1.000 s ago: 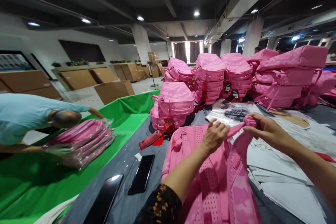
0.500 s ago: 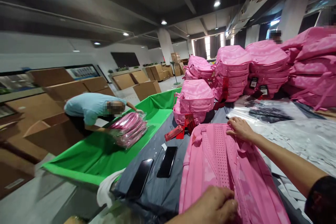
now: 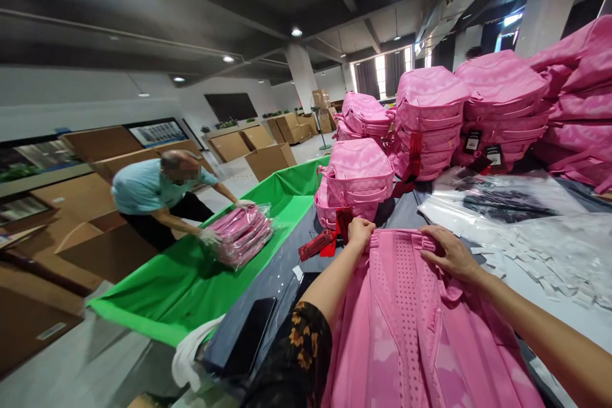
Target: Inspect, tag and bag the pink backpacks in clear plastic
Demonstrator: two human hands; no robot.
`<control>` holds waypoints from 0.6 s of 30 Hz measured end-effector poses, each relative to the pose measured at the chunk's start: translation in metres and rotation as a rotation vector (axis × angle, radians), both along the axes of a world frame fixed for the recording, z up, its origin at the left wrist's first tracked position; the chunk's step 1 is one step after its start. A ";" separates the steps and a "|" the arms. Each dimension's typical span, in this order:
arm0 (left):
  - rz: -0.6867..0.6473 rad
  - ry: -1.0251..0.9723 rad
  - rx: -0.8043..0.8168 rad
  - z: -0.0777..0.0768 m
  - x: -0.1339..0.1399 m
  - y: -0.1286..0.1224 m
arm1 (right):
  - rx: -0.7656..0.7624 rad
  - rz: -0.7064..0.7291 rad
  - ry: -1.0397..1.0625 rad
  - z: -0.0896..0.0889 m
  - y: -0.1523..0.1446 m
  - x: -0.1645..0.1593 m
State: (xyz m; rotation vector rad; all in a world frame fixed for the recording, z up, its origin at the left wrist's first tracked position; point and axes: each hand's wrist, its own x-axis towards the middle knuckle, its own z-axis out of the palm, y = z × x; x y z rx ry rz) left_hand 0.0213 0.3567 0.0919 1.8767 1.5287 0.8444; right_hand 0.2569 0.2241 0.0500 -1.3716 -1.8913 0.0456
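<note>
A pink backpack [image 3: 401, 331] lies in front of me with its perforated back panel and straps facing up. My left hand [image 3: 360, 233] is closed on the top edge at its left corner. At the right corner of that edge, my right hand [image 3: 448, 254] pinches the backpack between thumb and fingers. Just beyond the left hand are red tags [image 3: 318, 245] near a pair of stacked pink backpacks [image 3: 359, 172]. A dark phone [image 3: 251, 336] rests on the table to the left; a second phone is partly covered by my left arm.
More pink backpacks [image 3: 430, 118] are piled along the far side. Clear plastic bags [image 3: 511, 194] and small white packets [image 3: 564, 268] lie at right. A co-worker [image 3: 143, 188] holds plastic-wrapped pink bags [image 3: 243, 236] over a green-lined bin [image 3: 143, 306] at left, near cardboard boxes [image 3: 100, 255].
My left hand has moved forward from the middle of the backpack to its top left corner. My right hand stays at the top right. The co-worker has straightened somewhat.
</note>
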 end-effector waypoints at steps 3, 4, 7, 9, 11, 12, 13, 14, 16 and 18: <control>-0.104 0.007 0.085 -0.004 -0.005 -0.021 | 0.071 -0.011 -0.002 -0.005 -0.010 -0.001; -0.145 0.001 0.112 -0.007 -0.009 -0.030 | 0.096 -0.034 -0.026 -0.006 -0.014 -0.003; -0.222 -0.027 0.279 -0.021 -0.018 -0.059 | 0.136 -0.143 -0.149 -0.011 -0.029 -0.012; -0.207 -0.036 0.444 -0.037 -0.024 -0.076 | 0.144 -0.199 -0.230 -0.014 -0.041 -0.020; -0.192 -0.020 0.566 -0.056 -0.032 -0.091 | 0.145 -0.211 -0.294 -0.018 -0.058 -0.028; -0.203 -0.002 0.590 -0.065 -0.037 -0.099 | 0.142 -0.200 -0.318 -0.020 -0.067 -0.030; -0.231 0.021 0.600 -0.074 -0.042 -0.106 | 0.133 -0.180 -0.332 -0.022 -0.077 -0.032; -0.269 0.048 0.602 -0.082 -0.047 -0.113 | 0.116 -0.159 -0.337 -0.024 -0.085 -0.033; -0.360 0.109 0.580 -0.093 -0.057 -0.123 | 0.053 -0.125 -0.333 -0.027 -0.096 -0.030; -0.442 0.175 0.523 -0.098 -0.059 -0.122 | -0.048 -0.119 -0.334 -0.027 -0.091 -0.023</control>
